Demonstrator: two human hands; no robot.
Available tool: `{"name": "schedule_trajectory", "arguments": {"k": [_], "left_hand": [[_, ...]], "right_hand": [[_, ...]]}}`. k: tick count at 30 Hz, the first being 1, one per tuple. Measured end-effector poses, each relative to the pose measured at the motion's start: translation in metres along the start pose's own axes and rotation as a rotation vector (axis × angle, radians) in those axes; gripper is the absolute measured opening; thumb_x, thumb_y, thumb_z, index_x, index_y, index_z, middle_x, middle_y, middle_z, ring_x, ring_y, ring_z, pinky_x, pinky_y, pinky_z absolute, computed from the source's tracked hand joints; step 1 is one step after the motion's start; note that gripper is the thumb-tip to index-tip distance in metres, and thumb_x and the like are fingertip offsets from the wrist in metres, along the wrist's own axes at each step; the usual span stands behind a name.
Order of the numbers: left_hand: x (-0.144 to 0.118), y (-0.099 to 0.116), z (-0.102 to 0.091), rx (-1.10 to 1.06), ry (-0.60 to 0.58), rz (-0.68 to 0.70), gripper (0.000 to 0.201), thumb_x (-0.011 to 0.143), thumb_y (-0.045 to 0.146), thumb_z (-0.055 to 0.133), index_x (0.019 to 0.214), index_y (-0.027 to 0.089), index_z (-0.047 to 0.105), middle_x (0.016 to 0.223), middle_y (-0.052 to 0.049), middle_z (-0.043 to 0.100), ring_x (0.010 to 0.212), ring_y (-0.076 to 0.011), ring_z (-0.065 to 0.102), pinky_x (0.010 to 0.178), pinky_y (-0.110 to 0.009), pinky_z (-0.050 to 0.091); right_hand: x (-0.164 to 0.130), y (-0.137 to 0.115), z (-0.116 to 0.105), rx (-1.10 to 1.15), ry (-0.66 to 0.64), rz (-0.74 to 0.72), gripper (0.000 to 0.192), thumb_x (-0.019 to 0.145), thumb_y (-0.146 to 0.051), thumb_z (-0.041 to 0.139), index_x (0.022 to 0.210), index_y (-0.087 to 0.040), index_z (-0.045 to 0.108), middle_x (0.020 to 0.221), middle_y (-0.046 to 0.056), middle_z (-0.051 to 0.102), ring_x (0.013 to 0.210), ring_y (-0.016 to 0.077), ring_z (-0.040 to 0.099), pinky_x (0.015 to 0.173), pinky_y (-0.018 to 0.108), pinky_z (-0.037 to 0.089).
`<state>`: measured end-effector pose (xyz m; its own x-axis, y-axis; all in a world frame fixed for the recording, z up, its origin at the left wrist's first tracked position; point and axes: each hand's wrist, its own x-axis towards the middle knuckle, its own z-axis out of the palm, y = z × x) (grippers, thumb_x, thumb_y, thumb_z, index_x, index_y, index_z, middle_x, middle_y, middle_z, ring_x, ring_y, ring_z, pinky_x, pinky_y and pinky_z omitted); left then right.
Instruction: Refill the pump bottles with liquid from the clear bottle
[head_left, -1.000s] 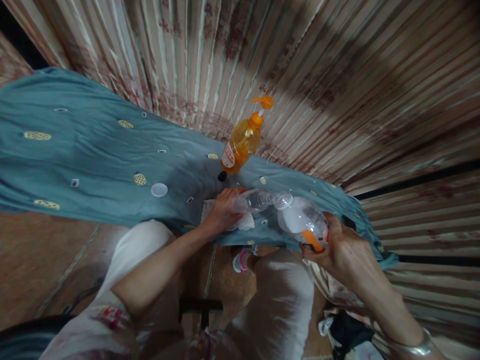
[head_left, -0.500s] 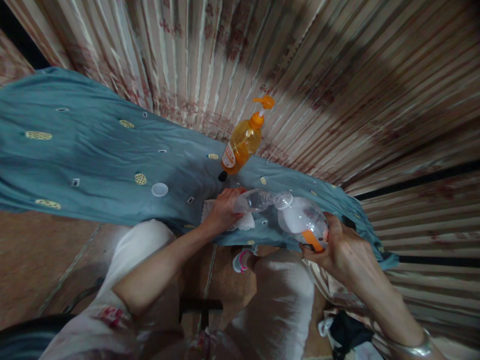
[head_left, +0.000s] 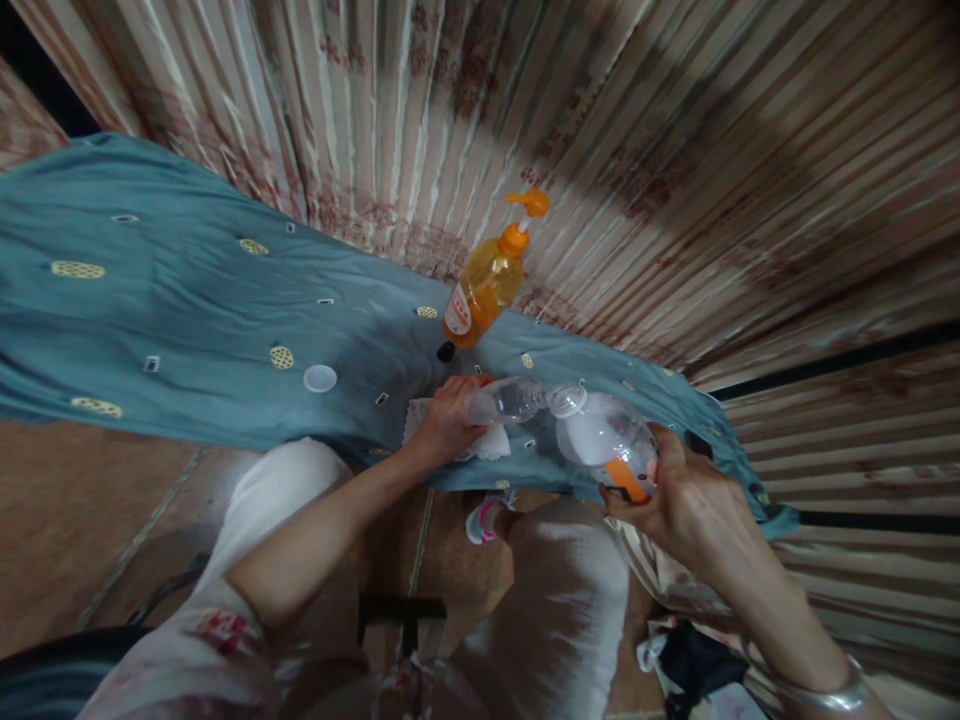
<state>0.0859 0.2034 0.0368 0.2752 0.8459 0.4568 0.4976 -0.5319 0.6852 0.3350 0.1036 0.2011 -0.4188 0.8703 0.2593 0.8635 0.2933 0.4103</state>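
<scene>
A little white cap (head_left: 320,378) lies off to the left of both hands. The left hand (head_left: 448,420) grips a small clear bottle (head_left: 507,401) over a white cloth (head_left: 487,443). The right hand (head_left: 679,500) grips a big bottle (head_left: 606,443), tipped mouth to mouth. I think the pouring is only partly done. An orange pump bottle (head_left: 486,285) stands behind.

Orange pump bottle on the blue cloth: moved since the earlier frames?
No. The orange pump bottle stands in the same spot, its base beside the small black cap on the blue cloth.
</scene>
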Motion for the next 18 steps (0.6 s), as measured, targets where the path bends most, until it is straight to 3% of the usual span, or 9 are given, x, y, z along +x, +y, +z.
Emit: {"name": "schedule_trajectory", "arguments": {"k": [5, 18], "left_hand": [[0.0, -0.0005, -0.0002, 0.031, 0.01, 0.019, 0.059, 0.069, 0.01, 0.075, 0.124, 0.017, 0.056, 0.118, -0.009, 0.069, 0.113, -0.0262, 0.065, 0.097, -0.039, 0.055], [-0.0002, 0.0002, 0.0005, 0.0, 0.013, 0.015, 0.057, 0.07, 0.01, 0.073, 0.124, 0.019, 0.053, 0.119, -0.009, 0.068, 0.113, -0.0281, 0.065, 0.097, -0.043, 0.054]], "right_hand": [[-0.0019, 0.0027, 0.0022, 0.008, -0.003, -0.006, 0.056, 0.088, -0.054, 0.046, 0.116, -0.007, 0.053, 0.067, 0.008, 0.063, 0.056, 0.0234, 0.062, 0.051, 0.03, 0.044], [-0.0034, 0.0038, 0.0012, 0.011, -0.033, -0.003, 0.055, 0.084, -0.051, 0.053, 0.118, -0.007, 0.052, 0.067, 0.007, 0.062, 0.055, 0.023, 0.061, 0.05, 0.03, 0.042]]}}
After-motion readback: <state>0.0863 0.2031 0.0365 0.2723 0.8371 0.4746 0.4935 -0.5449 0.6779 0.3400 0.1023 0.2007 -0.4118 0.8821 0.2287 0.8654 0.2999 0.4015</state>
